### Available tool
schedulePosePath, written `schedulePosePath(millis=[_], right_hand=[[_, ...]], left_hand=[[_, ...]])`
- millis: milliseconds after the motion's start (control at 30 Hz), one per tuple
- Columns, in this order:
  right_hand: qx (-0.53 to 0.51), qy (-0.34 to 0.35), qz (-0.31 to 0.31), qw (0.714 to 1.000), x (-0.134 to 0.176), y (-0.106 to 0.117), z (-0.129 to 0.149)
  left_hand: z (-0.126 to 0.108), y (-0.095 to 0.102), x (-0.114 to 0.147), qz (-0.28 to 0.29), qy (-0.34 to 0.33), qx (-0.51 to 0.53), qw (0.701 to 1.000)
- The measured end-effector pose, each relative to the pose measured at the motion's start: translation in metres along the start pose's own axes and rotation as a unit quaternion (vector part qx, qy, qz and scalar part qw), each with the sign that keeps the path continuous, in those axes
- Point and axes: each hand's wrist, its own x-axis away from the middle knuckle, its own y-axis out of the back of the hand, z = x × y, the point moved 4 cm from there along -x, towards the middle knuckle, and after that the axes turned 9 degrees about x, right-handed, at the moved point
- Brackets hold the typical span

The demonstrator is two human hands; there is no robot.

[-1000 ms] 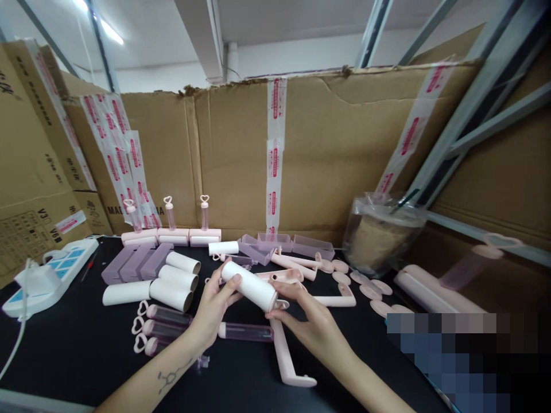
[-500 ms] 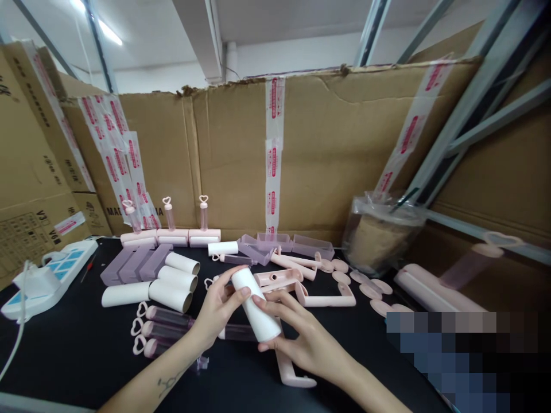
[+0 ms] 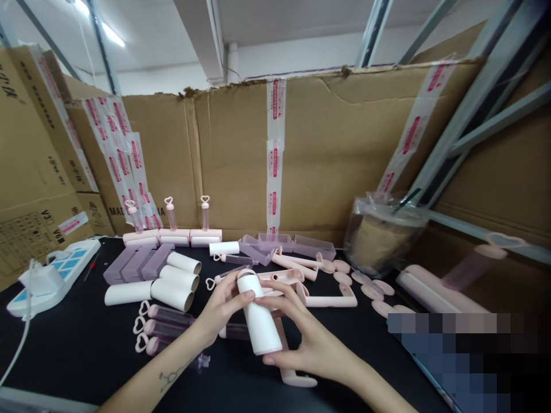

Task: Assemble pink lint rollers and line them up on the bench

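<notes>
A white cylindrical roll (image 3: pixel 262 321) is held between both hands, tilted with its top toward the upper left. A pale pink rim shows at its upper end. My left hand (image 3: pixel 226 307) pinches the upper part with thumb and fingers. My right hand (image 3: pixel 303 338) grips the lower part, its thumb under the bottom end and fingers along the right side. Beneath and behind the hands lie pale pink bracket-shaped frames (image 3: pixel 331 301), partly hidden. Left of my left hand are several purple clear tubes with pink heart-shaped handles (image 3: pixel 155 328).
Several white rolls (image 3: pixel 174 293) and purple trays (image 3: pixel 133 265) lie at left, near a power strip (image 3: pixel 64 275). Pink discs (image 3: pixel 343 278) lie right of centre. A bagged drink cup (image 3: pixel 376 235) stands at back right. Assembled pink pieces (image 3: pixel 205 237) line the cardboard wall (image 3: pixel 232 155).
The roll has turned more upright and its lower end has shifted slightly down toward me. The pink rim at its upper end now shows. Both hands keep hold.
</notes>
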Motion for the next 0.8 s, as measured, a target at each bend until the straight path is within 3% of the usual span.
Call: schedulePosePath(millis=[233, 433, 633, 800], right_hand=[[0.005, 0.031, -0.018, 0.999, 0.000, 0.000, -0.001], [0.031, 0.025, -0.041, 0.998, 0.000, 0.005, 0.003], [-0.025, 0.005, -0.004, 1.000, 0.000, 0.001, 0.008], [-0.093, -0.033, -0.042, 0.994, 0.002, 0.004, -0.003]], left_hand=[[0.001, 0.004, 0.001, -0.043, 0.001, -0.032, 0.999], [-0.009, -0.010, 0.003, 0.022, -0.038, -0.111, 0.993], [0.003, -0.014, 0.009, -0.002, 0.026, -0.020, 0.999], [0.010, -0.019, 0.010, 0.028, 0.048, 0.020, 0.998]])
